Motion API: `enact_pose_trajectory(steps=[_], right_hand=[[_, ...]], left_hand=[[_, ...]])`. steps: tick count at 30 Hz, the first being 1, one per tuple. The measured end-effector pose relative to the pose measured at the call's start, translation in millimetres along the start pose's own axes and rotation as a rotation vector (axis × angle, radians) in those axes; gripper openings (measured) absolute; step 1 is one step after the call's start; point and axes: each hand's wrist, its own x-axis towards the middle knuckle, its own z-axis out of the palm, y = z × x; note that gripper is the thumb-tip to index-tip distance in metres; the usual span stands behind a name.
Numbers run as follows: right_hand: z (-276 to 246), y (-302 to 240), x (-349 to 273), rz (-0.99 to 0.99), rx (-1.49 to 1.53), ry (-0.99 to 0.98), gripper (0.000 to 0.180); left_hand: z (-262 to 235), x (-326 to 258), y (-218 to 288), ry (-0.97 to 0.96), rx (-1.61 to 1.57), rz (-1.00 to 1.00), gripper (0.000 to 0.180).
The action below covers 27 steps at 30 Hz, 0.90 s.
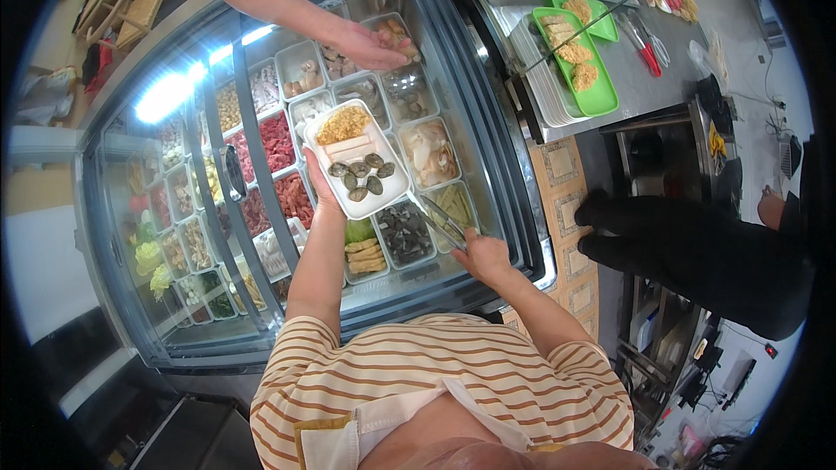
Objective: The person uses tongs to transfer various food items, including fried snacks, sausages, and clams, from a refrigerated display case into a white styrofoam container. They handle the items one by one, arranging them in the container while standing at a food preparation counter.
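Note:
My left hand (320, 181) grips a white rectangular tray (394, 184) by its left edge, above an opened display chiller. In the tray lie a yellow crumbly heap (344, 124), pale roll-like pieces (344, 148) and several dark clams (358, 169). My right hand (483, 256) is closed round metal tongs (442, 224), whose tips point up and left to the tray's lower right corner. Beneath are bins of dark chopped food (405, 233), yellow strips (365, 256) and pale sliced food (428, 153).
Another person's open hand (376, 46) reaches over the far bins. Glass panels with dark frames (270, 178) cover the chiller's left part. At the right, a steel counter holds green trays (598, 103) of food and red-handled tongs (648, 57). Someone in black (697, 248) stands at the right.

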Motion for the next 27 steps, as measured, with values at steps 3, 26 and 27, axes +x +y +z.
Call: enact_pose_trajectory(steps=[3,26,27], right_hand=[[-0.5,0.1,0.6,-0.007,0.004,-0.003,0.04],[3.2,-1.5,-4.0,0.011,-0.003,-0.035,0.043],[1.9,-2.5,-3.6,0.019,-0.007,-0.048,0.043]], left_hand=[[-1.3,0.7,0.0,0.005,0.009,-0.003,0.089],[-1.7,55.7,14.9,-0.124,-0.03,0.07,0.039],[-1.7,55.8,15.9,-0.138,-0.038,0.078,0.042]])
